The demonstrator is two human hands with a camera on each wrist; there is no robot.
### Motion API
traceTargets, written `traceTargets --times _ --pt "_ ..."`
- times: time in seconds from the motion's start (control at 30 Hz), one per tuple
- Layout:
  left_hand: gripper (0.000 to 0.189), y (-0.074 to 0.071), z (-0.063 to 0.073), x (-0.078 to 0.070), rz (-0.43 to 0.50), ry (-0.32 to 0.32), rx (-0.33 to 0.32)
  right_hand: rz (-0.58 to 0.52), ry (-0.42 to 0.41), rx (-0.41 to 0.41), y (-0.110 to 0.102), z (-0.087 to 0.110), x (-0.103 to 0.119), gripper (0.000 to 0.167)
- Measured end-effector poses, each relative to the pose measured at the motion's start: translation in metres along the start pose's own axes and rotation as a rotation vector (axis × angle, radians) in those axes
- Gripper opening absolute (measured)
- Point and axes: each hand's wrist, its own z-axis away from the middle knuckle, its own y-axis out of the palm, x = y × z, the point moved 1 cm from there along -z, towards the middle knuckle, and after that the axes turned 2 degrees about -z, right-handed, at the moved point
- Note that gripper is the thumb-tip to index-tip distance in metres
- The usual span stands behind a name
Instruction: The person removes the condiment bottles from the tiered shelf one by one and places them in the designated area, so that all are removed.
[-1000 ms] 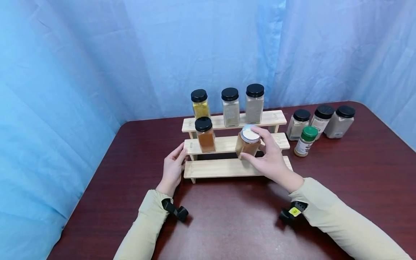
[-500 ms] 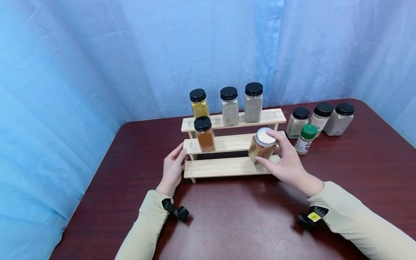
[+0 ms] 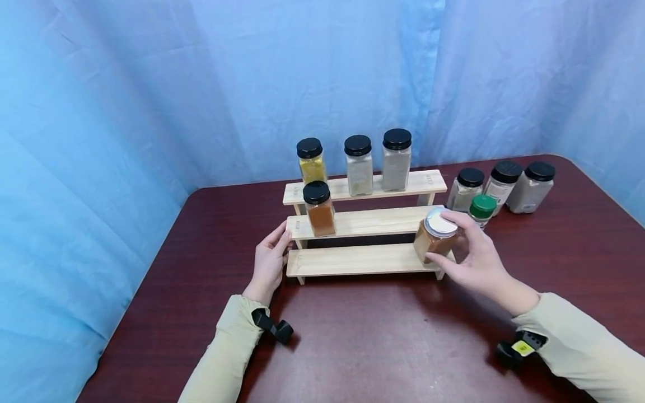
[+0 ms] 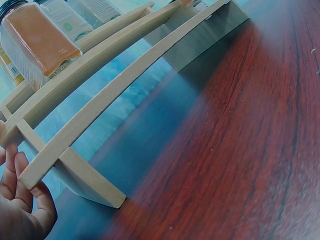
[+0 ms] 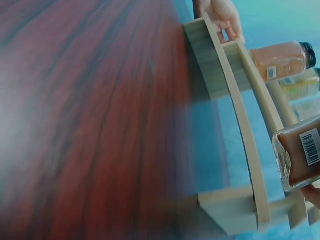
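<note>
Pale khaki sleeves (image 3: 224, 341) are worn at seven and four o'clock; black wrist mounts (image 3: 283, 332) are fitted, the right marked with a yellow label (image 3: 523, 348).

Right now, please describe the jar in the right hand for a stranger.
On the dark red table stands a three-tier wooden rack. Near its right end, the right hand grips a jar with brown contents. Its silvery top sets it apart from the black lids and the green lid.

Right hand (image 5: 312, 194) at four o'clock holds a brown jar (image 5: 301, 155); left hand (image 5: 224, 17) at one touches the shelf (image 5: 243, 122); black-lidded orange jar (image 5: 279, 62) at two; table (image 5: 90, 120) at nine.
</note>
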Motion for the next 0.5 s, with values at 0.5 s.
traceTargets --times 0.5 --pt "0.04 -0.001 -0.001 0.001 0.007 -0.002 -0.003 0.14 0.047 -0.013 -0.032 0.024 -0.009 0.073"
